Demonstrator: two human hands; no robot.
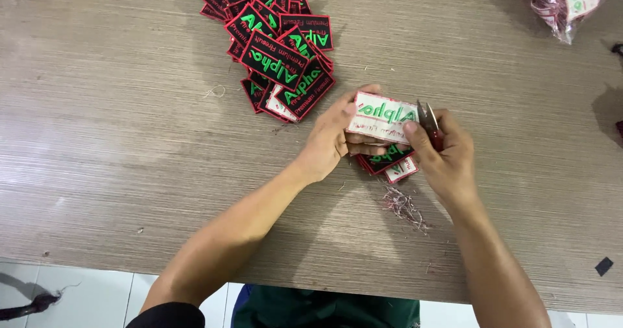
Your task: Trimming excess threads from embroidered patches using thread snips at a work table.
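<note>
The left hand [334,136] grips a white-backed patch [381,118] (face down) while the right hand [441,156] holds snips [427,117].

The embroidered patches [279,49] were black with green lettering and red borders. The counter [117,140] was grey-brown woodgrain. The thread trimmings [403,208] were pinkish-red.

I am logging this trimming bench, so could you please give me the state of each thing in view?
Left hand: holding a patch, pale backing up.
Right hand: holding snips at the patch edge.
Pile of patches: loose, overlapping.
Thread scraps: scattered on table.
Plastic bag: partly in view.
</note>
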